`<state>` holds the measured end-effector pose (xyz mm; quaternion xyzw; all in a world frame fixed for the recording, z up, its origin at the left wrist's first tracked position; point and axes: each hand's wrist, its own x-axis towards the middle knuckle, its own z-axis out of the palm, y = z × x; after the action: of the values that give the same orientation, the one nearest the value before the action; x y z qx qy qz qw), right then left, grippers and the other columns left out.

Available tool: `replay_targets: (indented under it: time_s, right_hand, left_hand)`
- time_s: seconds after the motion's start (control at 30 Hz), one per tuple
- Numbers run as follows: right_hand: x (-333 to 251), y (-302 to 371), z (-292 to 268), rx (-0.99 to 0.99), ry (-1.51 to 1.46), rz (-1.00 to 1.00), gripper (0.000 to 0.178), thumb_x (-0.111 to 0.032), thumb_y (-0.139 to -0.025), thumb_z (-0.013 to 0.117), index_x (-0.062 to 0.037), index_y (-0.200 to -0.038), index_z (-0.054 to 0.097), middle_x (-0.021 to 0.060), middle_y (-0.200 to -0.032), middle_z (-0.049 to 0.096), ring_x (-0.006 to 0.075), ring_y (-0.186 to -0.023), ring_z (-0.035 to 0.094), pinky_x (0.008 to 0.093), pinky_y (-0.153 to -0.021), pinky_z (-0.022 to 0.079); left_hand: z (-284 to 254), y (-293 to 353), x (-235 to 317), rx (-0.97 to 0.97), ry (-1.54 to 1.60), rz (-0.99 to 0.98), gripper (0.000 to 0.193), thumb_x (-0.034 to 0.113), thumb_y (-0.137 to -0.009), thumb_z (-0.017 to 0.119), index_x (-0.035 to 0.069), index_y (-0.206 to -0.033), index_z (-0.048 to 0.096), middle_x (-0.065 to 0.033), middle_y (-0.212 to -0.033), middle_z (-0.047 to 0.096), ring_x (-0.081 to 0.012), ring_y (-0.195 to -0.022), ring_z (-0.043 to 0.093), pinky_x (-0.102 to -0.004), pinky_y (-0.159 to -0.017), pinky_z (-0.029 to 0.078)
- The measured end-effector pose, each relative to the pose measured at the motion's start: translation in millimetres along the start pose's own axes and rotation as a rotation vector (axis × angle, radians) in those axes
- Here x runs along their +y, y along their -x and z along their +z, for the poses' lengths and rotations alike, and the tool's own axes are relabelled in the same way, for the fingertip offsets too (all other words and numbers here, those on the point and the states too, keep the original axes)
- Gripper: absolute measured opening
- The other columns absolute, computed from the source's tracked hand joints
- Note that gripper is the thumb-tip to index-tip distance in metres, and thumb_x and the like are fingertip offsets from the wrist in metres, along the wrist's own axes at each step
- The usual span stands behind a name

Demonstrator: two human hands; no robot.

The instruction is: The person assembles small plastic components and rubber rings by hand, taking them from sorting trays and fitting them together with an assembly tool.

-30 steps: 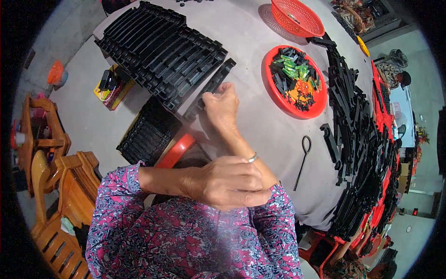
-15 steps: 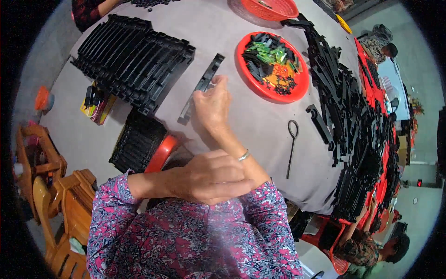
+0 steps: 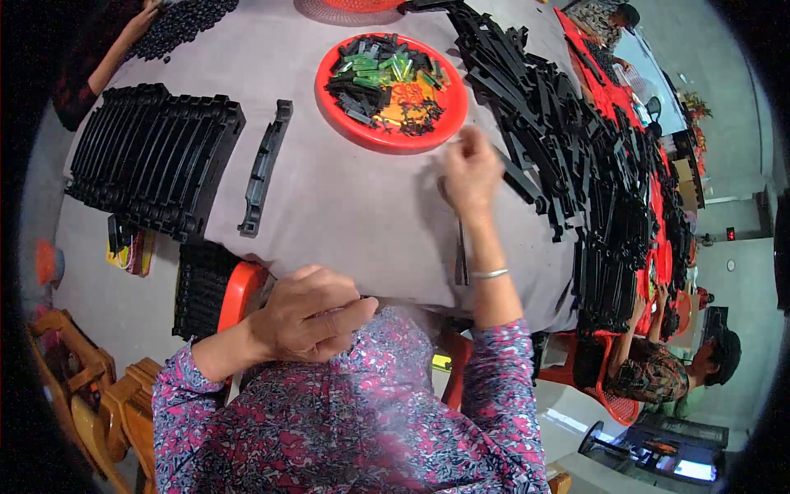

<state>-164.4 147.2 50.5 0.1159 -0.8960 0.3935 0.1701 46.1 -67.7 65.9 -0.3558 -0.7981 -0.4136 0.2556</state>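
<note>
My left hand (image 3: pixel 317 313) is held close to my body at the table's near edge. Its fingers are curled together, and a small dark bit shows by the fingertips, too little to name. My right hand (image 3: pixel 473 174) is over the table between the red round tray and the heap of long black plastic parts (image 3: pixel 568 140). Motion blurs its bent fingers, so a grip cannot be made out. One black part (image 3: pixel 518 177) lies just right of it. Under the wrist is a thin metal rod tool (image 3: pixel 462 255). A single black plastic strip (image 3: pixel 265 169) lies apart at left.
The red tray (image 3: pixel 387 146) holds small black, green and orange pieces. A row of black strips (image 3: pixel 152 156) stands at left. Small black pieces (image 3: pixel 185 29) lie near another person's arm (image 3: pixel 115 62). A red stool (image 3: pixel 241 292) and wooden chairs (image 3: pixel 123 403) flank the table's near left.
My right hand has let go of the black strip, now lying beside the row, and moved right toward the heap. My left hand has drawn left, away from my right forearm. The view has shifted.
</note>
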Motion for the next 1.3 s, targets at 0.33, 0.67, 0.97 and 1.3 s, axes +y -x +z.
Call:
replay_targets:
  time_s: [0.33,0.67,0.97,1.3]
  right_hand:
    - [102.8,-29.0,-86.9,-0.227,0.699,-0.096,0.028,-0.016,-0.074,0.068,-0.0056,-0.1,0.065,0.0146,-0.096,0.067,0.0349,-0.093,0.065,0.0464,-0.081,0.053]
    - [-18.4,17.1,-65.2,-0.396,-0.716,0.454,0.029,-0.008,-0.081,0.056,-0.0001,-0.108,0.062,0.0011,-0.076,0.058,0.0075,-0.051,0.047,0.0237,-0.044,0.039]
    - [-28.1,74.4,-10.2,-0.312,-1.32,0.702,0.023,-0.012,-0.09,0.059,0.0002,-0.109,0.055,0.0057,-0.085,0.061,0.0126,-0.061,0.06,0.0266,-0.053,0.056]
    - [1.0,71.9,-69.7,-0.009,-0.611,0.588,0.03,-0.021,-0.091,0.065,-0.0048,-0.116,0.058,0.0033,-0.084,0.062,0.0102,-0.067,0.059,0.0226,-0.051,0.049]
  left_hand:
    - [16.8,-20.0,-4.4,-0.164,0.024,-0.073,0.032,0.002,-0.076,0.066,0.007,-0.107,0.064,-0.0069,-0.088,0.059,-0.0254,-0.08,0.063,-0.0386,-0.07,0.051]
    - [36.8,-37.5,-22.2,0.009,0.249,-0.587,0.047,0.01,-0.08,0.073,-0.002,-0.122,0.055,-0.0138,-0.097,0.059,-0.0272,-0.085,0.061,-0.0351,-0.074,0.05]
    - [38.0,-46.0,-52.5,-0.105,-0.088,-0.551,0.057,0.017,-0.074,0.077,0.001,-0.124,0.056,-0.0171,-0.099,0.061,-0.0377,-0.091,0.061,-0.0427,-0.08,0.049]
    - [33.4,-34.8,-79.0,-0.259,-0.104,-0.463,0.036,0.013,-0.072,0.074,0.005,-0.106,0.066,-0.0126,-0.09,0.057,-0.0339,-0.09,0.058,-0.0434,-0.079,0.047]
